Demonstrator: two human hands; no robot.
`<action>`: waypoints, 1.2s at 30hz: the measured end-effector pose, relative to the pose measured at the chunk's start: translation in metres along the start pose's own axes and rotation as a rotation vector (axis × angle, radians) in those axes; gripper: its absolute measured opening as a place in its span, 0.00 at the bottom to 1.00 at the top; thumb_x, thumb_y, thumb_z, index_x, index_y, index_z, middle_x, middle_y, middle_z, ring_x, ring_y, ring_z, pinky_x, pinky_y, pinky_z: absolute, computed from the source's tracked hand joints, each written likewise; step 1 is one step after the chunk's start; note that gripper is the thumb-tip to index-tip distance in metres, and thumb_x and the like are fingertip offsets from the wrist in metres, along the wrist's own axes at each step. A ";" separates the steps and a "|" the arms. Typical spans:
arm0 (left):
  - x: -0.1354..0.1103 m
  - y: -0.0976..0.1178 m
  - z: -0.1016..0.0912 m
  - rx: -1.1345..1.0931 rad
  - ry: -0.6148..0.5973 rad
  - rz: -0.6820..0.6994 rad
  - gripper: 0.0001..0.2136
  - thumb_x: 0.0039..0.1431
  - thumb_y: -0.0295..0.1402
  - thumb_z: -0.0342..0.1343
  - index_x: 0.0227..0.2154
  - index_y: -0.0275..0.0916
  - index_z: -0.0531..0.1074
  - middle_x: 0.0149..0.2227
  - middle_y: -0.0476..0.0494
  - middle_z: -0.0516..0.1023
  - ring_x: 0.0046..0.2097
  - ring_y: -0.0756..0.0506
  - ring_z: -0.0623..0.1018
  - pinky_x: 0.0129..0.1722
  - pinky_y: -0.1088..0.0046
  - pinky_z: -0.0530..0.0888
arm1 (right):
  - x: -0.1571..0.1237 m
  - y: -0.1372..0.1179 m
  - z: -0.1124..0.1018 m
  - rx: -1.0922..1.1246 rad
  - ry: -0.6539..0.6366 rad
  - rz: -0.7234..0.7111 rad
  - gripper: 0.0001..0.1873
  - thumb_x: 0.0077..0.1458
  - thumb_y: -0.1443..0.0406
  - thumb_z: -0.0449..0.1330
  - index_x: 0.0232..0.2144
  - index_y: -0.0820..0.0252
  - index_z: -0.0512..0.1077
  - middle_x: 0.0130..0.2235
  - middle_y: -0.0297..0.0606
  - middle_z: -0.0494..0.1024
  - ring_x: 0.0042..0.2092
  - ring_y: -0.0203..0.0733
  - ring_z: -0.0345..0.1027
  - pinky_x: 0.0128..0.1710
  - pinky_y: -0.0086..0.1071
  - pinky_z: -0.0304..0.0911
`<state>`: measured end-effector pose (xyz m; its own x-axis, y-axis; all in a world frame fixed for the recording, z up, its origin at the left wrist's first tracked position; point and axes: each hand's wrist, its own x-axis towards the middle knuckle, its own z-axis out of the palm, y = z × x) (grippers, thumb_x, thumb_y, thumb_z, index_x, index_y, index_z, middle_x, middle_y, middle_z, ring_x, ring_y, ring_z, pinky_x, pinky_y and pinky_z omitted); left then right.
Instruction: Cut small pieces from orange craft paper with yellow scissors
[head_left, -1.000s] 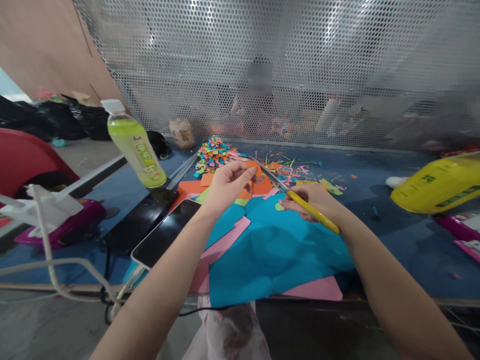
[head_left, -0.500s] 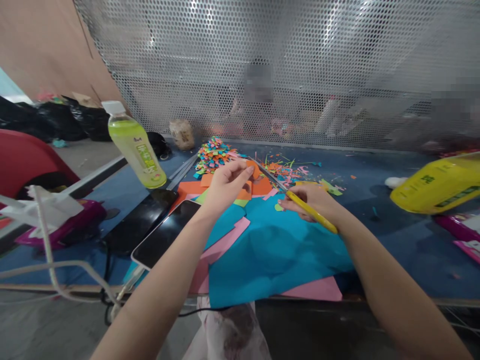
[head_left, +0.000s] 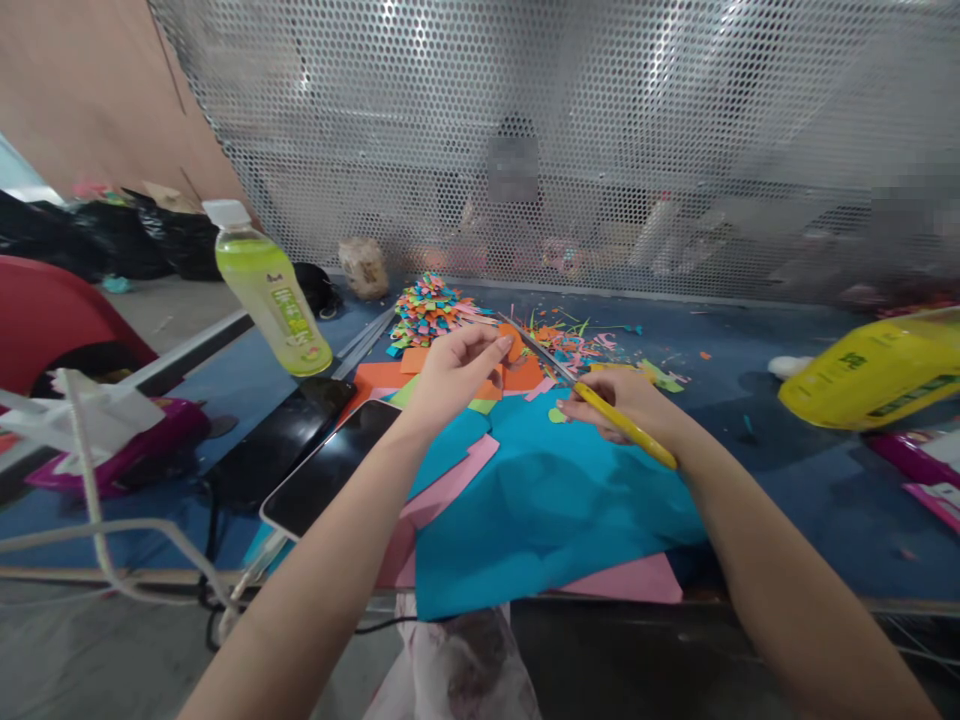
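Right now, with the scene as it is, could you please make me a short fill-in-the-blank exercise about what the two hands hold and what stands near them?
1. The left hand pinches a small paper piece whose colour is ___.
2. The right hand holds scissors whose handles are ___.
3. The bottle of green drink stands on the table to the ___ of the left hand.

Missing words: orange; yellow; left.

- Scissors (head_left: 592,400): shiny metal blades, glossy yellow plastic handle
- Blue sheet (head_left: 547,500) below them: matt, smooth paper
- Phone (head_left: 330,468) left of it: glossy glass
- Screen (head_left: 600,130) behind: perforated metal
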<state>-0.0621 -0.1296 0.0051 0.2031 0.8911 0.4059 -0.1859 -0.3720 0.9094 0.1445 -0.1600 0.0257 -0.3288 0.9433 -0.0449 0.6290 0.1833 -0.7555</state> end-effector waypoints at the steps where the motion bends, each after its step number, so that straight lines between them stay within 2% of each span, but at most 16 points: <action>1: 0.000 0.000 0.000 0.000 0.008 0.000 0.10 0.52 0.38 0.58 0.26 0.34 0.70 0.26 0.45 0.75 0.28 0.51 0.74 0.23 0.78 0.72 | 0.000 0.000 0.000 -0.004 -0.001 0.000 0.20 0.45 0.48 0.61 0.21 0.59 0.66 0.15 0.25 0.56 0.19 0.30 0.51 0.20 0.29 0.47; 7: 0.001 -0.002 -0.002 -0.020 0.019 0.011 0.10 0.52 0.38 0.58 0.27 0.35 0.70 0.26 0.45 0.75 0.30 0.51 0.75 0.23 0.78 0.71 | 0.001 0.001 0.001 -0.033 0.023 -0.008 0.20 0.45 0.49 0.61 0.19 0.59 0.66 0.15 0.25 0.54 0.20 0.31 0.52 0.22 0.30 0.47; 15: -0.001 -0.002 0.000 0.003 -0.052 0.007 0.10 0.53 0.38 0.57 0.26 0.35 0.69 0.24 0.47 0.73 0.28 0.51 0.74 0.23 0.77 0.72 | 0.006 0.011 0.003 -0.026 0.028 -0.037 0.20 0.45 0.48 0.61 0.21 0.59 0.65 0.16 0.25 0.56 0.19 0.31 0.52 0.21 0.29 0.47; 20: 0.000 -0.002 0.000 0.012 -0.064 -0.004 0.11 0.53 0.39 0.57 0.26 0.36 0.69 0.25 0.47 0.74 0.25 0.53 0.72 0.23 0.76 0.71 | 0.004 0.007 0.001 -0.036 0.009 -0.004 0.20 0.45 0.49 0.60 0.23 0.59 0.66 0.16 0.25 0.55 0.19 0.31 0.51 0.20 0.29 0.48; 26: 0.000 -0.001 -0.001 0.033 -0.032 -0.030 0.11 0.52 0.40 0.58 0.26 0.36 0.70 0.25 0.46 0.75 0.28 0.51 0.75 0.24 0.75 0.71 | 0.002 0.003 0.000 -0.044 0.009 0.005 0.21 0.45 0.47 0.60 0.21 0.59 0.66 0.15 0.25 0.55 0.19 0.32 0.52 0.20 0.30 0.48; 32: 0.002 -0.006 -0.003 0.031 0.049 -0.043 0.11 0.51 0.40 0.58 0.27 0.36 0.70 0.25 0.45 0.75 0.30 0.49 0.76 0.24 0.75 0.70 | 0.005 0.005 0.001 -0.007 0.032 0.012 0.21 0.42 0.47 0.62 0.20 0.59 0.68 0.14 0.27 0.56 0.22 0.36 0.59 0.23 0.31 0.53; 36: 0.004 -0.012 -0.003 0.024 0.091 -0.054 0.09 0.51 0.37 0.58 0.29 0.36 0.70 0.25 0.46 0.75 0.29 0.50 0.75 0.24 0.76 0.70 | 0.006 0.005 0.002 0.034 0.037 0.062 0.21 0.40 0.47 0.63 0.20 0.59 0.69 0.13 0.26 0.55 0.20 0.34 0.57 0.22 0.30 0.53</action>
<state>-0.0616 -0.1205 -0.0046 0.1233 0.9294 0.3477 -0.1542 -0.3282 0.9319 0.1445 -0.1538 0.0202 -0.2633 0.9623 -0.0685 0.6225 0.1152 -0.7741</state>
